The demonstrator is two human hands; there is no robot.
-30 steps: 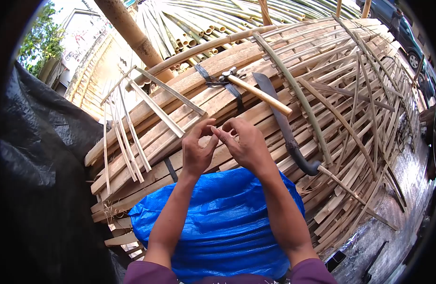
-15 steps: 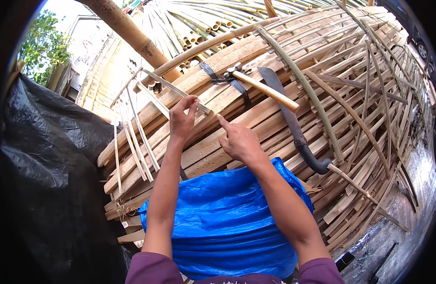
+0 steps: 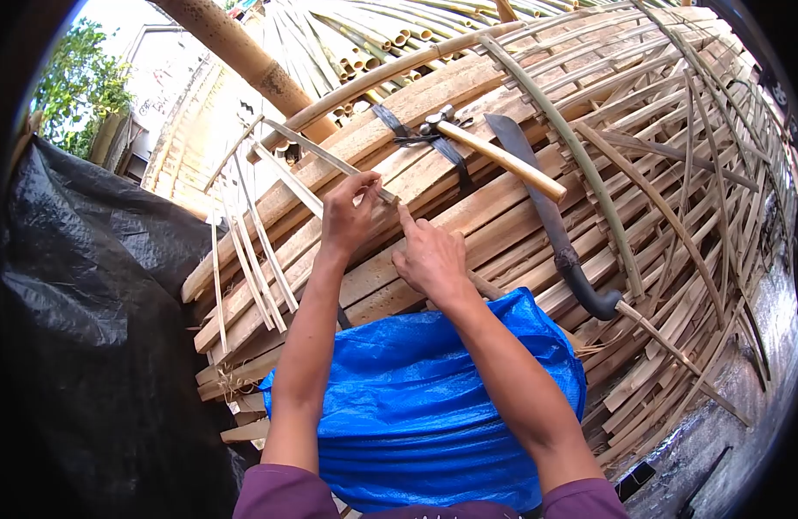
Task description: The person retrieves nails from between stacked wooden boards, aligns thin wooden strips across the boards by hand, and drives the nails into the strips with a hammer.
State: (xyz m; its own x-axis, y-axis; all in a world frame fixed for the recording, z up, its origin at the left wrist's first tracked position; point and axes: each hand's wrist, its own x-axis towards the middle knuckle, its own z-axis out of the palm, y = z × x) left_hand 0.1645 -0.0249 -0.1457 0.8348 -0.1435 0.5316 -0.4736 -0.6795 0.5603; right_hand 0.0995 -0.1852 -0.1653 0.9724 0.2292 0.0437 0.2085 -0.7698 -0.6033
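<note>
My left hand (image 3: 347,214) pinches a thin bamboo strip (image 3: 323,158) near its lower end. The strip slants up and left from my fingers. My right hand (image 3: 434,259) is beside it, index finger stretched out to the strip's end and other fingers partly curled; it grips nothing that I can see. A hammer (image 3: 503,162) with a wooden handle lies on the bamboo slats (image 3: 503,227), right of my hands. Next to it rests a machete (image 3: 542,201) with a dark curved handle. Blue plastic sheeting (image 3: 416,389) covers my lap.
Several pale thin strips (image 3: 259,238) lean across the slats at left. Black plastic sheeting (image 3: 66,329) hangs on the left. Split bamboo (image 3: 676,216) is heaped at right, with a curved green bamboo strip (image 3: 581,169) across it. A thick bamboo pole (image 3: 234,52) crosses the upper left.
My left hand keeps its pinch on the strip. The right index finger stays at the strip's end. The view has shifted slightly, so the tools appear a little further right.
</note>
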